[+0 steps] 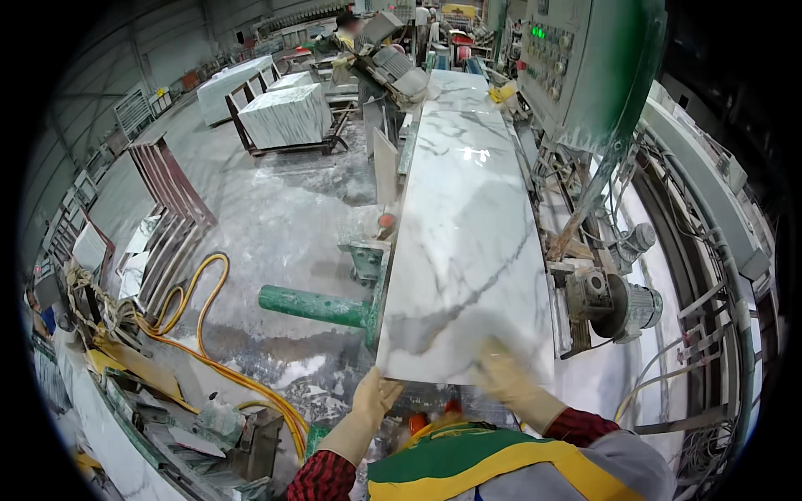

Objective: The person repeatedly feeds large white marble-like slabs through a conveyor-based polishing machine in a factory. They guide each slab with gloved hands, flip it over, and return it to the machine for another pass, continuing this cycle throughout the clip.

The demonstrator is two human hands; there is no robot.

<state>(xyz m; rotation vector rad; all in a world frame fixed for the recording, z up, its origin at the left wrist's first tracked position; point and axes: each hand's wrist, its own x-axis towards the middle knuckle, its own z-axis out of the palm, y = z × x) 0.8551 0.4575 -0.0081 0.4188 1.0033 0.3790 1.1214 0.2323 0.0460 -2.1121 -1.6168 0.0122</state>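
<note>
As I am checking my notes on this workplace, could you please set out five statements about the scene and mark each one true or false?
1. The left hand is at the near left corner of the white veined slab. True.
2. The right hand is well clear of the slab, off to its right. False: the right hand, blurred, is at the slab's near end.
3. A yellow hose lies on the floor left of the slab. True.
4. The green pipe stands upright. False: the green pipe juts out sideways.
5. The control cabinet shows green lights. True.

Grey panelled wall (104,71) — patchy, stained floor (267,213)
</note>
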